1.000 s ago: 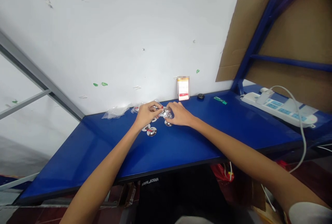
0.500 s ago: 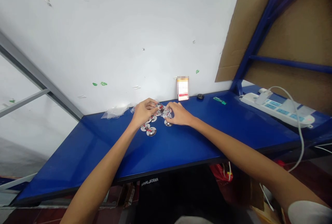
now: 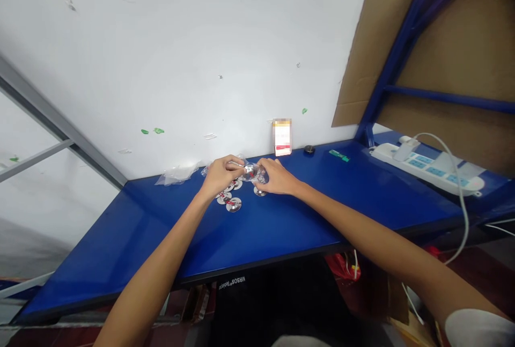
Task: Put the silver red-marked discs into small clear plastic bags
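My left hand (image 3: pixel 221 176) is closed, its thumb and fingers pinching the left edge of a shiny round metal disc (image 3: pixel 250 171) with a red mark. From the right, my right hand (image 3: pixel 278 176) curls round a clear plastic bag (image 3: pixel 260 175) beside that disc. How far the disc sits inside the bag I cannot tell. Below my left hand, several similar silver discs (image 3: pixel 233 205) with red marks lie overlapping on the blue table (image 3: pixel 257 234). Another disc (image 3: pixel 260 192) rests under my right hand, partly hidden by it.
Empty clear bags (image 3: pixel 177 174) lie at the back left. Against the white wall leans a phone-like card (image 3: pixel 282 137). To its right are a small black round object (image 3: pixel 309 149), a green object (image 3: pixel 339 155) and a white power strip (image 3: pixel 426 167) with a cable.
The disc between my hands has turned, and its shiny face shows more now. Both hands stay almost in place. The whole view has shifted slightly.
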Available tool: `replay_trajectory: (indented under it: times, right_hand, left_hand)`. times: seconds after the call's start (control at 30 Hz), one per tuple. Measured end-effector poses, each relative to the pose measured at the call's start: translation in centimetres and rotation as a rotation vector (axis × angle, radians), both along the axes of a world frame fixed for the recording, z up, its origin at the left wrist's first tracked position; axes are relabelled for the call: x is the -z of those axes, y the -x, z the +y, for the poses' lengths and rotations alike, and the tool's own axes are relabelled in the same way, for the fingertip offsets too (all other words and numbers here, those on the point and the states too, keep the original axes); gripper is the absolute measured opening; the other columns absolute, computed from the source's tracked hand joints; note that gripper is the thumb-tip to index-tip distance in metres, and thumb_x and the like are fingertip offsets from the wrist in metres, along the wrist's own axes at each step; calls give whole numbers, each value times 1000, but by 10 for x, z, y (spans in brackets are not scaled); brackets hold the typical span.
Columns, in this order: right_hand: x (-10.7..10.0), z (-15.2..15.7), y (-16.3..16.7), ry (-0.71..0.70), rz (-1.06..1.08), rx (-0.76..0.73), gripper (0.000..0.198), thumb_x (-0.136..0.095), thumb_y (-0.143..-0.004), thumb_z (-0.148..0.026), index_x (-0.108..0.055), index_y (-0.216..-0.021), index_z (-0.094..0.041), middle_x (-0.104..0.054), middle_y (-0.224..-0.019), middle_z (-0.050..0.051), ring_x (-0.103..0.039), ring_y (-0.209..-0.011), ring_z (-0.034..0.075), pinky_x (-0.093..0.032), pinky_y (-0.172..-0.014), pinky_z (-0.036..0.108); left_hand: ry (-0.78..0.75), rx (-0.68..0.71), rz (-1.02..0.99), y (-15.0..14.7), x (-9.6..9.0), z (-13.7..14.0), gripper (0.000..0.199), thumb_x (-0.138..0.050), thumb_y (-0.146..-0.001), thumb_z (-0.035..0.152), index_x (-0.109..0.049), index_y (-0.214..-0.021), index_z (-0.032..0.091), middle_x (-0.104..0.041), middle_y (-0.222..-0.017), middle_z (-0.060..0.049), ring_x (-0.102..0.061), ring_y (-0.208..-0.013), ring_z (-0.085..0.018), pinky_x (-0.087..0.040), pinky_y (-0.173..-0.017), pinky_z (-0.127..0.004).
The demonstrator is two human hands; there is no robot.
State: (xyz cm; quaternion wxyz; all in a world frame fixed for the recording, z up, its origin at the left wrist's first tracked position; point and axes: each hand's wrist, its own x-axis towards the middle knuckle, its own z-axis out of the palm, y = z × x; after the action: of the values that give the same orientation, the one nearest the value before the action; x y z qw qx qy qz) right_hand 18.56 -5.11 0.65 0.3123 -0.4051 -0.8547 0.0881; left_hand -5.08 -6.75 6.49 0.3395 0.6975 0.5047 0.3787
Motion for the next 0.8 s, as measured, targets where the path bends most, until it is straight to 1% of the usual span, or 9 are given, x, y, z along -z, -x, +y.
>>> replay_trajectory:
  times: [0.1, 0.17, 0.33, 0.4, 0.47, 0.6, 0.67, 0.73, 0.8]
  right_hand:
    - [-1, -2, 0, -18, 3, -20, 37, -75, -86, -40, -51, -108, -23, -69, -112, 9, -62, -101, 29, -40, -91, 39]
    - [-1, -3, 0, -19, 4, -29, 38, -75, -86, -40, -51, -109, -23, -70, -114, 9, -62, -102, 29, -40, -91, 39]
    - [-4, -6, 4, 4, 20, -38, 37, -76, -84, -38, -51, -107, -23, -70, -111, 9, -61, -100, 29, -40, -89, 39]
    - [-6, -9, 6, 22, 36, -39, 35, -76, -84, -36, -51, -105, -23, -69, -109, 8, -61, -99, 29, -40, -89, 39]
    - [-6, -12, 9, 32, 61, -51, 34, -75, -83, -34, -51, -105, -23, -69, -108, 7, -61, -99, 29, -40, -90, 39]
    - [-4, -14, 13, 55, 138, -96, 34, -76, -80, -31, -53, -104, -24, -69, -104, 4, -61, -97, 27, -40, -93, 40]
    - [-3, -12, 14, 172, 241, -114, 34, -76, -79, -32, -53, -102, -24, -68, -97, 1, -60, -88, 24, -42, -88, 38]
    - [-2, -9, 14, 366, 419, -146, 32, -76, -80, -37, -54, -100, -24, -64, -90, -1, -58, -80, 21, -43, -79, 34]
    - [-2, -6, 13, 573, 650, -218, 31, -74, -82, -43, -56, -99, -24, -61, -86, -2, -54, -75, 19, -41, -72, 31]
  left_hand:
    - [51, 1, -28, -3, 2, -1, 32, -84, -75, 32, -75, -102, 17, -81, -83, -7, -69, -65, -17, -45, -56, -24]
    - [74, -9, -63, -5, 4, 0, 33, -85, -74, 33, -73, -100, 17, -78, -75, -5, -66, -59, -16, -42, -53, -24]
    - [24, -45, -125, -10, 13, 0, 35, -84, -77, 39, -54, -84, 23, -62, -52, 5, -57, -46, -14, -37, -49, -23]
    - [9, -53, -102, -13, 16, -2, 37, -82, -80, 41, -49, -81, 24, -59, -49, 6, -57, -44, -15, -38, -49, -23]
    - [-6, -55, -50, -17, 16, -6, 37, -80, -82, 42, -48, -81, 24, -58, -48, 6, -57, -42, -15, -38, -49, -24]
    - [-20, 12, 41, -21, 7, -16, 28, -70, -92, 42, -49, -88, 24, -58, -46, 8, -54, -36, -15, -38, -48, -24]
    - [-65, 46, 59, -21, 1, -21, 22, -64, -96, 41, -49, -94, 25, -60, -49, 8, -55, -37, -15, -40, -49, -25]
    - [-165, 28, 36, -19, -5, -24, 20, -61, -100, 41, -50, -97, 25, -66, -56, 7, -58, -40, -14, -43, -52, -26]
    - [-278, 13, -32, -16, -10, -25, 21, -58, -103, 43, -50, -100, 24, -74, -71, 2, -63, -48, -14, -47, -57, -27]
